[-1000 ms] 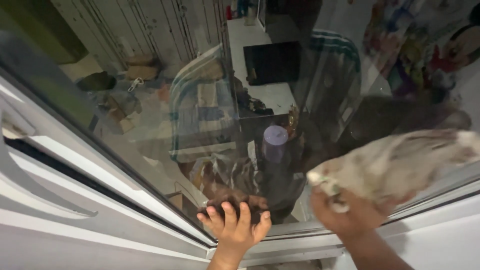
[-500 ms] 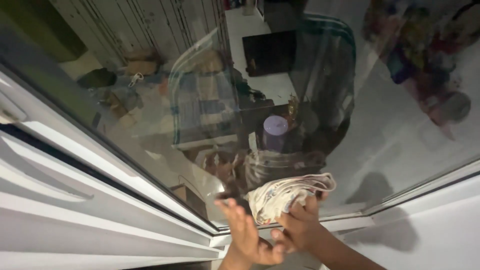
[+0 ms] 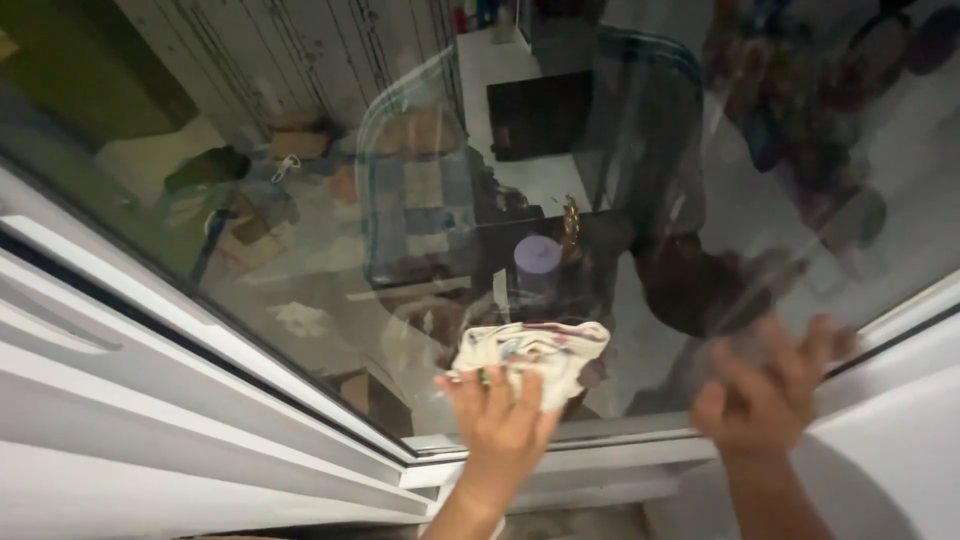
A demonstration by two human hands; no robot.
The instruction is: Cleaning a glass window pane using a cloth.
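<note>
The left hand (image 3: pixel 503 425) has its grip spread flat over a crumpled pale cloth (image 3: pixel 532 352), pressing it against the window glass (image 3: pixel 420 200) just above the bottom frame (image 3: pixel 560 462). The cloth's long axis runs sideways, bulging up and right of the fingers. The right hand (image 3: pixel 765 395), blurred, rests open and empty on the glass near the right frame, well apart from the cloth.

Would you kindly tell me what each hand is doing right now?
Left hand: presses a cloth against the glass.
Right hand: open, empty, blurred, at the glass.
</note>
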